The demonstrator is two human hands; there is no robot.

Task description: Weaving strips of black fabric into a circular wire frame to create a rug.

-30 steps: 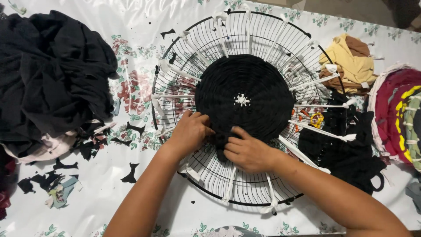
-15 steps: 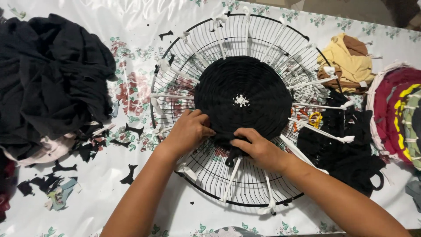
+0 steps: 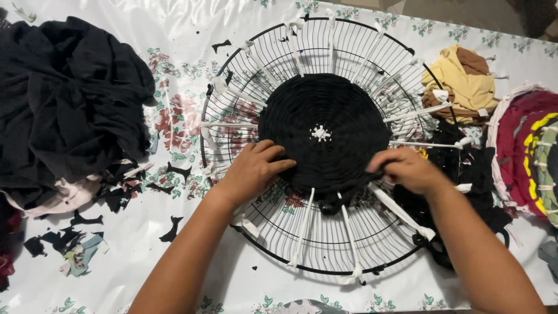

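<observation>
At the far left a heap of black fabric (image 3: 64,99) lies piled on the counter (image 3: 145,261), which is covered with a glossy white flowered cloth. Small black fabric scraps (image 3: 122,189) are scattered just below and beside the heap.

In the middle lies a round black wire fan guard (image 3: 244,110), flat on the counter, with white fabric strips (image 3: 302,224) tied across it like spokes from centre to rim. A woven disc of black fabric (image 3: 325,125) fills its centre, built around those strips.

The left hand (image 3: 253,171) rests palm down on the lower left edge of the disc, fingers spread and pressing the weave, gripping nothing. The right hand (image 3: 407,168) sits at the disc's right edge, fingers curled shut on a black fabric strip (image 3: 376,170) that runs out of the weave.

Right of the guard, a bundle of yellow and brown fabric (image 3: 462,78) lies near the rim, with more loose black fabric (image 3: 471,174) below it, partly under the right forearm. At the far right edge a round woven piece in red, yellow and green (image 3: 532,148) is cut off by the frame.
</observation>
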